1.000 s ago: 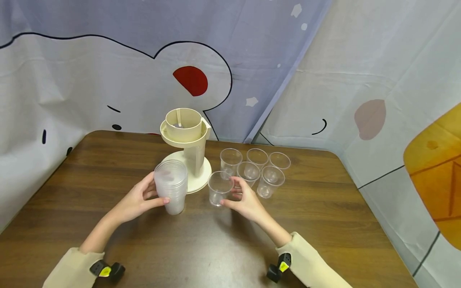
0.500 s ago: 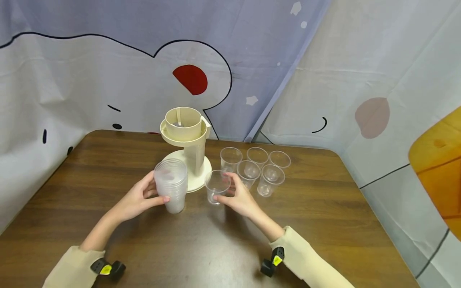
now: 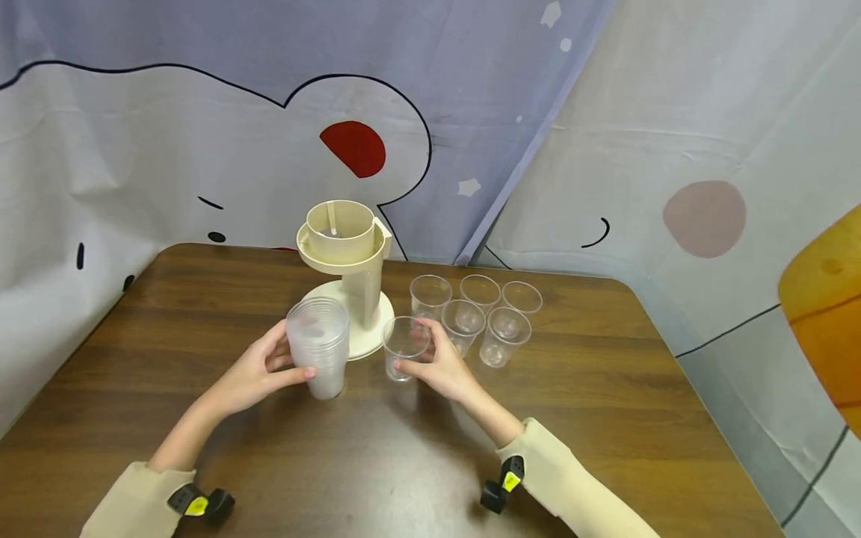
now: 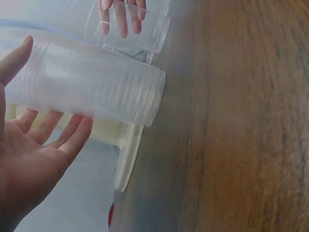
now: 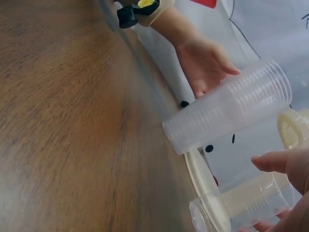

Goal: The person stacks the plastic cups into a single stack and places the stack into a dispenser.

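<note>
A tall stack of clear plastic cups (image 3: 323, 351) stands nested and upright on the table, left of centre. My left hand (image 3: 258, 377) holds it from the left, thumb across the front and fingers behind; the left wrist view shows the cups (image 4: 91, 77) between thumb and fingers. To the right, a single clear plastic cup (image 3: 398, 347) is held by my right hand (image 3: 445, 368), with the thumb at its near side and fingers round the far side. The right wrist view shows this single cup (image 5: 251, 203) beside the stack.
Behind both hands stands a cream plastic device (image 3: 366, 291) with a round top holder and a round base. Several clear cups (image 3: 506, 336) stand in a group right of it. A patterned curtain (image 3: 235, 149) hangs behind the brown wooden table (image 3: 377, 463).
My right hand and its single cup have shifted slightly left, away from the cup group, mostly in the first half second. The left hand and the stack have stayed in place.
</note>
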The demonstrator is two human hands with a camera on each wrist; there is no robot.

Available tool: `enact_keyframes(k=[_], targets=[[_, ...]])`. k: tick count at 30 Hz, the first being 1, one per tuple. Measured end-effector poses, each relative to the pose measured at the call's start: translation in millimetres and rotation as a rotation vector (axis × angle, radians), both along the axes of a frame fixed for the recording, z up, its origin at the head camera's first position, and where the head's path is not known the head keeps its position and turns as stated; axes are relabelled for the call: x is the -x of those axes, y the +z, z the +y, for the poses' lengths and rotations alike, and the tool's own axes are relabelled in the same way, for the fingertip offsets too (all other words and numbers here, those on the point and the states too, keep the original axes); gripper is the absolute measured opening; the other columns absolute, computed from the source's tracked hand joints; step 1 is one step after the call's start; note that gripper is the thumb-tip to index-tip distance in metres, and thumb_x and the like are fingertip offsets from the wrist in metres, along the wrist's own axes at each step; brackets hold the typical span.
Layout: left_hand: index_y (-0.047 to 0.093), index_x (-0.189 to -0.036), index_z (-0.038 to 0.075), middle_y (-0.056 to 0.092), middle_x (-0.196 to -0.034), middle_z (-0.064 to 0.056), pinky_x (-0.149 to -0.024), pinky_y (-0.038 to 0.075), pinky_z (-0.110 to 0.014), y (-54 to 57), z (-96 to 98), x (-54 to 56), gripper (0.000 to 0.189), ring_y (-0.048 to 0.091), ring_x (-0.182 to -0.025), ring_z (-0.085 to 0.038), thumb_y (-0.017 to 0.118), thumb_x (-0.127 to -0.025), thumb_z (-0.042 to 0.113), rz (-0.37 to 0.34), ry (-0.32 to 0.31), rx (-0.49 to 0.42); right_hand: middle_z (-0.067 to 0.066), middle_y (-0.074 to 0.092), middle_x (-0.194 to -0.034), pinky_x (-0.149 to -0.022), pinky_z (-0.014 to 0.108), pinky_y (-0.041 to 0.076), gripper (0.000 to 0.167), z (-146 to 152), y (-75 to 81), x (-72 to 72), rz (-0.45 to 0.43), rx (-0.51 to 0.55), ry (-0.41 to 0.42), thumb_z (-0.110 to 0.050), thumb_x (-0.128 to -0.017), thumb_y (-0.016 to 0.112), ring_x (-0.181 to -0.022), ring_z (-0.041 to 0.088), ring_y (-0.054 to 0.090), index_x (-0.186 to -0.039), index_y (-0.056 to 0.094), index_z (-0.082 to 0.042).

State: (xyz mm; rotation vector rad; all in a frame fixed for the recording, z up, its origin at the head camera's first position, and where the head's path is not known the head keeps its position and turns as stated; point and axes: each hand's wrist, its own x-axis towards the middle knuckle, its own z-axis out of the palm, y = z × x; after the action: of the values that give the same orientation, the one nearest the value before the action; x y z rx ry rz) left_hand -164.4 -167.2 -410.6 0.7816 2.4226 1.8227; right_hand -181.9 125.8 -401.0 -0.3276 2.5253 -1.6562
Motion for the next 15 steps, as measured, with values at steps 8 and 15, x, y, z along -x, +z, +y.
enact_keyframes(k=[8, 15], targets=[[0.036, -0.136, -0.003, 0.054, -0.118, 0.008, -0.086, 0.052, -0.017, -0.2, -1.0, -0.1, 0.064, 0.059, -0.104, 0.003, 0.072, -0.083, 0.001, -0.003, 0.006, 0.003, 0.027, 0.049, -0.136, -0.104, 0.051, 0.044, 0.070, -3.9, 1.3, 2.7, 0.035, 0.022, 0.046, -0.009, -0.078, 0.076, -0.125, 0.043, 0.049, -0.137, 0.039, -0.003], [0.035, -0.138, -0.002, 0.053, -0.119, 0.014, -0.087, 0.051, -0.016, -2.9, -2.8, 0.5, 0.067, 0.059, -0.105, 0.003, 0.072, -0.083, 0.001, -0.007, 0.002, 0.002, 0.024, 0.051, -0.136, -0.103, 0.048, 0.044, 0.070, -5.5, 2.3, 0.4, 0.041, -0.013, 0.048, -0.012, -0.077, 0.078, -0.125, 0.040, 0.050, -0.136, 0.043, -0.002]])
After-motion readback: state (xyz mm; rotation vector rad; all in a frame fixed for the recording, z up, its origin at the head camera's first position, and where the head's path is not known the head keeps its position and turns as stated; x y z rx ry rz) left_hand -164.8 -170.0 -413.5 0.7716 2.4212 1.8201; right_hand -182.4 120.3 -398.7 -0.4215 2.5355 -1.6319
